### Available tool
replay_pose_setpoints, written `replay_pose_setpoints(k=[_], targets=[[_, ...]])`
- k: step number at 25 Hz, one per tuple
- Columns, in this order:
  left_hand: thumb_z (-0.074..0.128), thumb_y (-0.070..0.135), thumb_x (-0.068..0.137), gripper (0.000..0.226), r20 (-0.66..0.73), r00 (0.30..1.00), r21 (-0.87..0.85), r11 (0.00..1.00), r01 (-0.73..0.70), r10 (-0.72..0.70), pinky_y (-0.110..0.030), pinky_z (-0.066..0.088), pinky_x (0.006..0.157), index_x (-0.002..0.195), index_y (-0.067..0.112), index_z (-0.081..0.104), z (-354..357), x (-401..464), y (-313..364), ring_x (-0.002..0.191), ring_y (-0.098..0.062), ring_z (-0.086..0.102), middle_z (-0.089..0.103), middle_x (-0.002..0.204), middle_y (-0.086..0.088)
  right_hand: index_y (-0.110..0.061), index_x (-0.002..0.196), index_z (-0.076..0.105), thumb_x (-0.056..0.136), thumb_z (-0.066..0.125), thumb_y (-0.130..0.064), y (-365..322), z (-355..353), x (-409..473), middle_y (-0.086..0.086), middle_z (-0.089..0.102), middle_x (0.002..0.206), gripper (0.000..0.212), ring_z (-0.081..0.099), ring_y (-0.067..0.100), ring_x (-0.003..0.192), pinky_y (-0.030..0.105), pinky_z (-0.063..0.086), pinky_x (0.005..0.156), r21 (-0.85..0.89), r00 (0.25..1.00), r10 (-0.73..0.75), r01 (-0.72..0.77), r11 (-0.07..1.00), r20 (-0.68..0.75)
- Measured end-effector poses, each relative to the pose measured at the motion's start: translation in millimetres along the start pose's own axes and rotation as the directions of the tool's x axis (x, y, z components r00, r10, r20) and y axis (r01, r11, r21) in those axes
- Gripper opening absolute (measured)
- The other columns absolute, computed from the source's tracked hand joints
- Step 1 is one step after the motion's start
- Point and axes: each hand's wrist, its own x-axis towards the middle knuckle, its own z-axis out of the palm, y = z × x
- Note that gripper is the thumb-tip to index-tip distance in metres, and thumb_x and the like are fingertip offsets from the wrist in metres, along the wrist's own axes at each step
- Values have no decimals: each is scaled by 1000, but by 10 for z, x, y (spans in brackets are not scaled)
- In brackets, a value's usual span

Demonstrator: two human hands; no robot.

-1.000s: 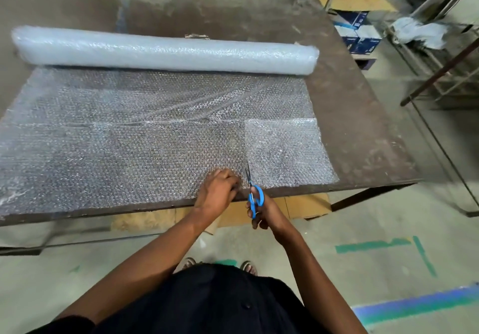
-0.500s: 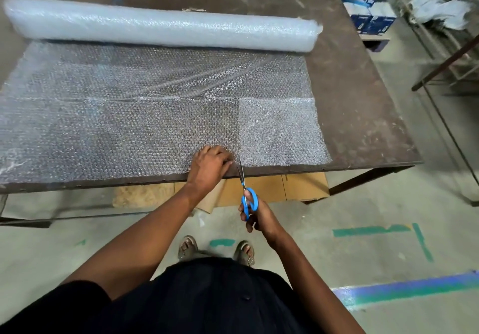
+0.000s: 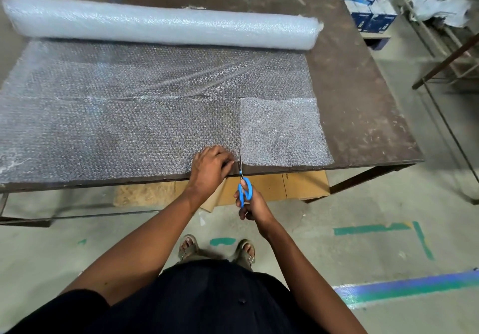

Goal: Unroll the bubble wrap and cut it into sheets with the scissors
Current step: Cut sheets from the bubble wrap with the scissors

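Gripping scissors [image 3: 243, 186], pinning bubble wrap [image 3: 129, 131]

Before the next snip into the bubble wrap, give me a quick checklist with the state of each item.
1. Scissors gripped by the right hand: ok.
2. Blade tips at the near edge of the bubble wrap sheet: ok.
3. Left hand holding the sheet down beside the cut line: ok.
4. Left fingers clear of the blades: cannot tell, they sit very close.
5. Unrolled sheet lying flat on the table: not ok, a diagonal crease runs ahead.
6. Roll resting behind, out of the cut path: ok.
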Motion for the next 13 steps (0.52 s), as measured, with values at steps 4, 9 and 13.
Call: replay_pose_setpoints(k=[4,9,13], targets=[[68,40,100,16,-3,1000,-13,1000,13,-13,-41,45,88,110,32,78,9,7,-16,107,-18,61,69,112,9,-11,90,68,107,53,-51,64,102,117,2,57,69,46,48,18,49,21,38,45,5,999,1,-1,1000,-41],[67,40,100,15,-6,1000,-18,1000,22,-22,-41,44,86,110,32,75,25,4,-34,107,-19,60,70,111,10,-12,90,68,108,55,-51,115,115,173,3,58,72,45,49,15,52,23,42,52,-46,994,-94,91,995,-63],[63,40,102,14,-19,999,-13,1000,27,-27,-39,39,83,110,32,72,33,3,-36,106,-18,58,69,108,10,-11,92,66,107,57,-51,149,150,175,4,57,73,43,47,13,53,25,43,54,-70,991,-119,115,991,-61]])
